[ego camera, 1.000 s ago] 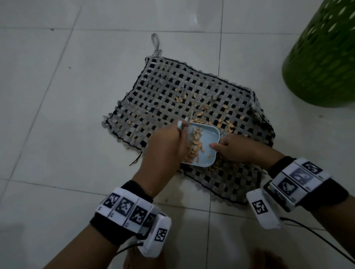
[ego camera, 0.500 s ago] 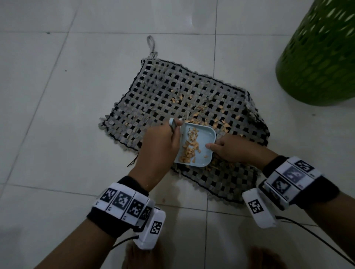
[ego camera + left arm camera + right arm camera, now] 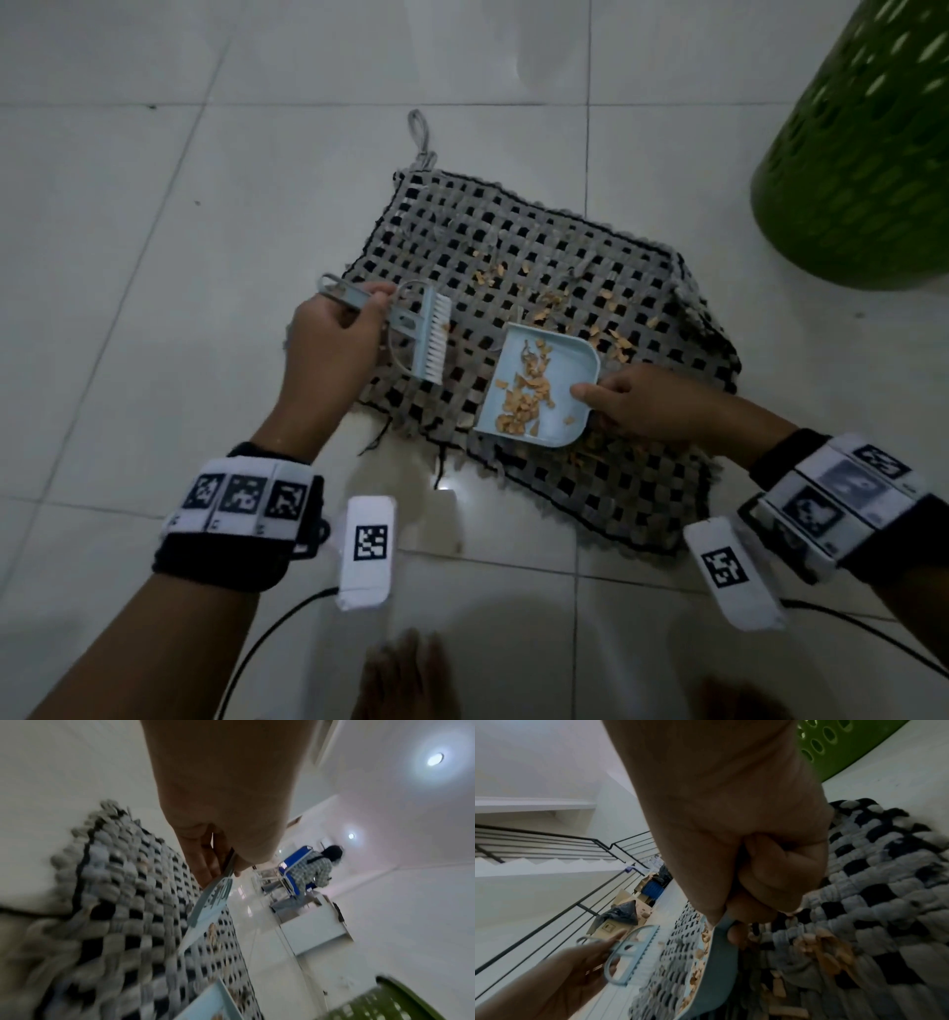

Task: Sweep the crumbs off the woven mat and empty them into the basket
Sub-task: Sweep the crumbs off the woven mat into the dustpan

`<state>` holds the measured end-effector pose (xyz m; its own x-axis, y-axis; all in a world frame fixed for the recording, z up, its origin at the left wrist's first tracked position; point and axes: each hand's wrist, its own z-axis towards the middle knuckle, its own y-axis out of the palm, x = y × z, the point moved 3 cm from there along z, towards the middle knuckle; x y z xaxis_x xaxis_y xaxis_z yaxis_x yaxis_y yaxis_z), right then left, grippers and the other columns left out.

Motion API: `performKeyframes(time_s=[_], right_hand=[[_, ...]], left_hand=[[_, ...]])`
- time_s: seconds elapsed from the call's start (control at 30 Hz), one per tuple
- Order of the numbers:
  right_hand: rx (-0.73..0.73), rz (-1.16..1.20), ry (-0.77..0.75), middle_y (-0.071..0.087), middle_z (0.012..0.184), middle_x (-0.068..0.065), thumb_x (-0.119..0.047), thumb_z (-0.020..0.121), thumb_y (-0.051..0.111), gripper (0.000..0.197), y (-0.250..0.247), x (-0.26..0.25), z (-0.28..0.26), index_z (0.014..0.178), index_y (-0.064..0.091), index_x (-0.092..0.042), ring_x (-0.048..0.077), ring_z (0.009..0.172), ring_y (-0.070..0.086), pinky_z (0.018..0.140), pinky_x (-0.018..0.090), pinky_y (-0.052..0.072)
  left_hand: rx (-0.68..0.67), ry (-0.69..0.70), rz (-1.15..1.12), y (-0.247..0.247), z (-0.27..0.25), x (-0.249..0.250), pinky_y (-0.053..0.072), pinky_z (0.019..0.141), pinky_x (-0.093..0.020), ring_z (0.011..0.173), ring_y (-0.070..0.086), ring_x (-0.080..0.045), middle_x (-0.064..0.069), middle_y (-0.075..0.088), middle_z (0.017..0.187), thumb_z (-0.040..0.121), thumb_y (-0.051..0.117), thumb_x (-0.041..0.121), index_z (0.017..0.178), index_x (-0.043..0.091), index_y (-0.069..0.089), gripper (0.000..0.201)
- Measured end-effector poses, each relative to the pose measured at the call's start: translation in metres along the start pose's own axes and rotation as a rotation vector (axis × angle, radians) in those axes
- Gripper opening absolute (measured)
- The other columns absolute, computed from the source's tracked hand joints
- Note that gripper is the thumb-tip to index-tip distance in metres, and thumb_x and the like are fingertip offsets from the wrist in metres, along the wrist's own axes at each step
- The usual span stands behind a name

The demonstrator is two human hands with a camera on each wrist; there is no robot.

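A grey and black woven mat (image 3: 513,257) lies on the tiled floor with orange crumbs (image 3: 611,336) scattered across it. My right hand (image 3: 631,406) grips the rear edge of a light blue dustpan (image 3: 560,360) that holds a pile of crumbs (image 3: 524,406); the pan (image 3: 718,963) rests on the mat's near part. My left hand (image 3: 334,334) grips the handle of a small light blue brush (image 3: 426,339), held at the mat's left edge, well left of the pan. The brush (image 3: 628,953) also shows in the right wrist view. The green basket (image 3: 862,154) stands at the far right.
My bare feet (image 3: 405,678) stand on the tiles at the bottom edge. Cables (image 3: 267,637) trail from both wrist cameras. In the left wrist view a person sits on a blue chair (image 3: 295,878) far off. Stairs with a railing (image 3: 552,850) and boxes lie beyond.
My left hand has drawn the brush out of the dustpan and away to the left edge of the mat. The pan with its crumbs stays in my right hand.
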<state>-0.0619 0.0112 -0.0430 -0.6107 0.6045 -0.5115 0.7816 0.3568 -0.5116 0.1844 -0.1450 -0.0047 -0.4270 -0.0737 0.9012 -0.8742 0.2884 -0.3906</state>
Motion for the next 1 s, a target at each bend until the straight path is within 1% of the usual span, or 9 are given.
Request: performKeyframes(time_s=[0.13,0.33,0.47,0.53,0.63,0.73,0.8,0.9,1.0], right_hand=[[-0.015,0.067,-0.008,0.038,0.042,-0.004,-0.054,0.094,0.043,0.049,-0.006,-0.018,0.007,0.056,0.056,-0.026,0.008,0.028,0.029,0.048,0.024,0.028],[-0.061,0.005,-0.074,0.043,0.048,-0.003,-0.054,0.095,0.042,0.055,0.020,-0.060,0.043,0.060,0.057,-0.015,0.009,0.033,0.031,0.046,0.021,0.030],[-0.055,0.005,-0.144,0.036,0.047,0.000,-0.051,0.096,0.044,0.055,0.042,-0.071,0.063,0.059,0.051,-0.011,0.016,0.038,0.027,0.046,0.024,0.028],[-0.015,-0.002,-0.166,0.031,0.042,-0.003,-0.050,0.096,0.045,0.057,0.047,-0.072,0.068,0.051,0.045,-0.015,0.014,0.035,0.024,0.048,0.027,0.027],[-0.002,0.010,-0.158,0.028,0.043,-0.002,-0.050,0.096,0.045,0.058,0.050,-0.069,0.071,0.048,0.037,-0.017,0.014,0.036,0.021,0.049,0.028,0.025],[0.008,0.009,-0.140,0.027,0.045,-0.001,-0.049,0.098,0.043,0.057,0.047,-0.068,0.072,0.050,0.036,-0.017,0.015,0.037,0.020,0.048,0.027,0.024],[0.014,0.014,-0.134,0.026,0.046,-0.001,-0.048,0.098,0.042,0.056,0.045,-0.067,0.073,0.052,0.036,-0.017,0.015,0.037,0.019,0.046,0.025,0.023],[0.007,0.022,-0.120,0.027,0.047,0.001,-0.048,0.098,0.042,0.055,0.043,-0.064,0.072,0.054,0.040,-0.014,0.017,0.038,0.019,0.046,0.026,0.023],[0.007,0.024,-0.101,0.029,0.048,0.002,-0.047,0.099,0.042,0.054,0.042,-0.062,0.069,0.059,0.043,-0.010,0.016,0.038,0.020,0.046,0.026,0.023]], left_hand=[[0.078,-0.016,-0.018,-0.037,0.019,-0.006,0.060,0.066,-0.030,0.081,0.074,-0.012,-0.002,0.075,0.098,0.101,0.055,0.021,0.112,0.016,0.072,0.020],[0.187,0.060,0.166,-0.063,0.030,-0.024,0.062,0.077,-0.042,0.084,0.073,-0.011,0.006,0.075,0.092,0.097,0.057,0.028,0.100,0.030,0.072,0.016],[0.237,0.175,0.358,-0.060,0.024,-0.023,0.058,0.072,-0.024,0.076,0.068,0.000,0.020,0.067,0.080,0.098,0.056,0.026,0.098,0.034,0.069,0.014],[0.243,0.281,0.500,-0.054,0.019,-0.023,0.049,0.063,-0.019,0.067,0.063,-0.004,0.014,0.068,0.076,0.100,0.055,0.026,0.100,0.027,0.069,0.014],[0.214,0.413,0.657,-0.038,0.014,-0.022,0.048,0.061,-0.033,0.065,0.060,-0.017,0.001,0.068,0.077,0.103,0.051,0.024,0.107,0.018,0.067,0.018],[0.132,0.445,0.728,-0.016,0.009,-0.018,0.041,0.054,-0.028,0.058,0.051,-0.011,0.007,0.059,0.070,0.106,0.047,0.024,0.105,0.018,0.066,0.020],[0.082,0.451,0.727,-0.006,0.003,-0.014,0.032,0.049,-0.017,0.052,0.046,-0.004,0.010,0.055,0.066,0.105,0.048,0.023,0.104,0.017,0.067,0.020],[0.038,0.394,0.596,-0.008,-0.004,-0.008,0.043,0.050,-0.014,0.057,0.059,-0.003,0.008,0.065,0.069,0.104,0.050,0.023,0.108,0.018,0.068,0.020],[0.129,0.366,0.554,-0.023,0.002,-0.003,0.043,0.051,-0.011,0.059,0.062,-0.002,0.008,0.066,0.069,0.104,0.049,0.025,0.108,0.020,0.071,0.022]])
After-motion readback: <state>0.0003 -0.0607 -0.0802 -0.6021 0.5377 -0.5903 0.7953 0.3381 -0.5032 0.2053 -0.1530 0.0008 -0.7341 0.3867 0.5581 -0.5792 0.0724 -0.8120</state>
